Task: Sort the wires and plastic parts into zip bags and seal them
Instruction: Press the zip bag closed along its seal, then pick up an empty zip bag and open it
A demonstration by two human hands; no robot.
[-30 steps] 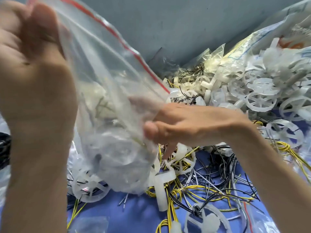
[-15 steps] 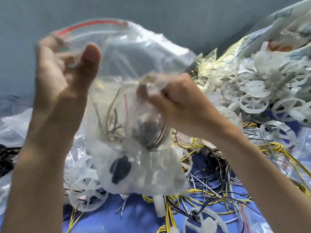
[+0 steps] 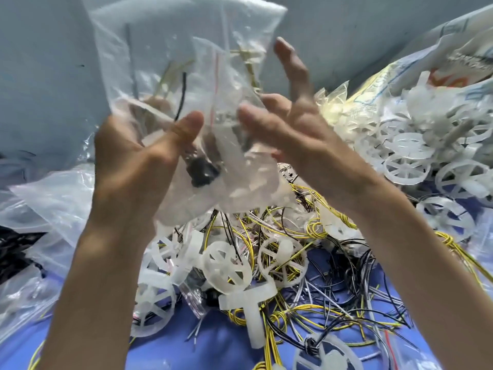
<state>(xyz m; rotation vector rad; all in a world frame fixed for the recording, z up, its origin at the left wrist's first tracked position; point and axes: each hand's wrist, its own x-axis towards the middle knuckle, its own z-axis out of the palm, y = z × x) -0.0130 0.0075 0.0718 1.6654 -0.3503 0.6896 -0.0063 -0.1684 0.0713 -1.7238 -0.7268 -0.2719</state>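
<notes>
Both hands are holding the bag (image 3: 165,44) up above the wires (image 3: 306,311) and plastic parts (image 3: 226,268) heaped on the tabletop (image 3: 213,348). The left hand (image 3: 133,166) is holding it in a curled grip, thumb in front; the right hand (image 3: 293,124) is pinching its edge, other fingers splayed.

surface: blue surface (image 3: 226,351), bare along the lower edge | centre and lower right: tangle of yellow and black wires (image 3: 320,311) | lower centre: white spoked rings (image 3: 226,268) and a t-shaped piece (image 3: 250,303) lying on the wires | right: heap of white rings (image 3: 416,145), printed sack (image 3: 400,70) behind | left: crumpled clear bags (image 3: 53,198)
</notes>
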